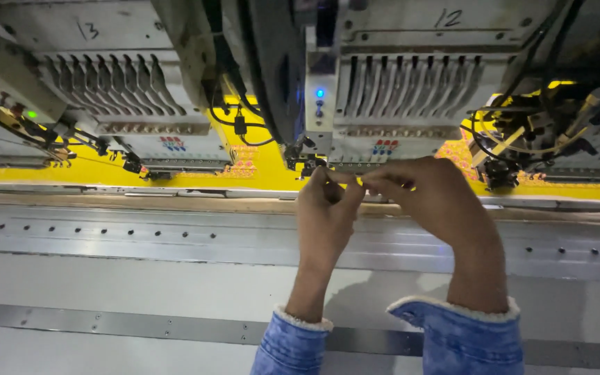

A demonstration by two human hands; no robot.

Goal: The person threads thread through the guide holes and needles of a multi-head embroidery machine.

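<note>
Head view: you look down on a multi-head embroidery machine, with both your hands raised to the needle area of the head at about 12 o'clock.
Left hand (326,208): its grip is pressed together, thumb against fingertips, pinching something too fine to make out, most likely thread; it sits just below the needle foot (308,164).
Right hand (430,196): its grip is also pinched shut, fingertips touching those of the left hand, at 3 o'clock of it.
Thread: it cannot be seen as a line in this view; judged from the pinch, it lies between your two sets of fingertips, right under the needle foot.
Embroidery head (397,83): grey, with a row of slotted thread guides and a blue lamp (319,93) lit at its left edge.
Neighbouring head (116,83): at 10 o'clock, well apart from your hands, with a green lamp (32,114) beside it.
Yellow fabric (258,170): stretched under the heads, with red patterned stitching near the needles.
Table (140,236): grey metal rails with screw rows, running across at 6 o'clock below your wrists.
Advice: keep the pinch short and taut close to the needle, steady one hand against the other, and hold your blue cuffs (460,333) clear of the fabric.
</note>
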